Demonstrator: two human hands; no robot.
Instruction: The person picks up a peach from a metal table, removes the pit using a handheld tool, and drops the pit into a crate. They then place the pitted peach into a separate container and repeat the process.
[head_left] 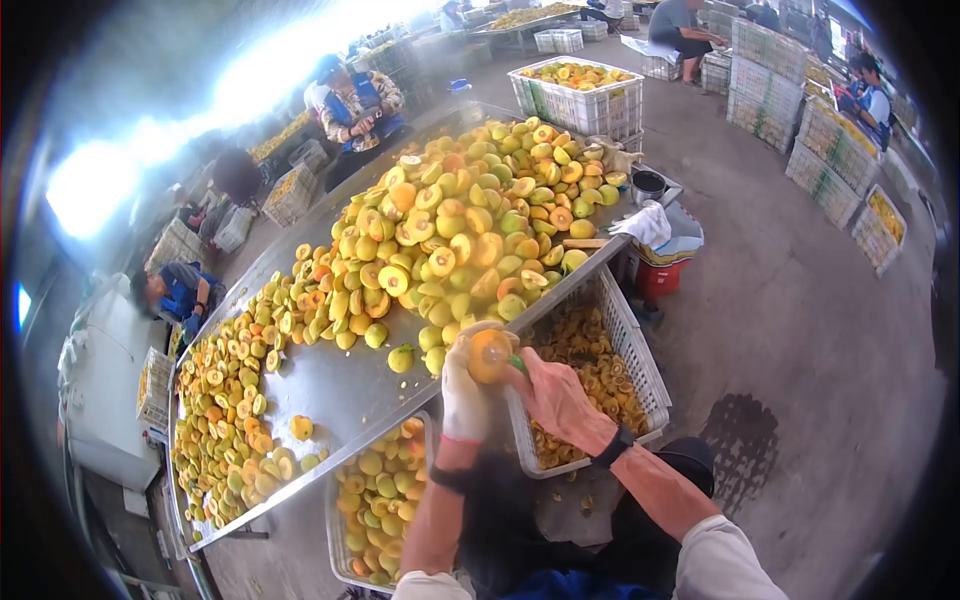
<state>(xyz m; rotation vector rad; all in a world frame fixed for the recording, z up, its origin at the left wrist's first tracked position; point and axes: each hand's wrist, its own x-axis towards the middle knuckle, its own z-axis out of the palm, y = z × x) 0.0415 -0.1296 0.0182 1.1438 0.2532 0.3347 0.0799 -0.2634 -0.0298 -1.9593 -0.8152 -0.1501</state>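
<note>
My left hand, in a white glove, is closed around a halved yellow peach with its cut face turned toward me. My bare right hand grips a small green-handled tool against the right side of that half; its working end is hidden. Both hands are just off the near edge of a metal table heaped with peach halves. Beneath my right hand stands a white crate of brown pits and scraps.
Under the table edge, another crate holds peach halves. A dark cup, a white glove and a red bucket are at the table's right end. Co-workers sit beyond the table, and stacked crates stand at the right.
</note>
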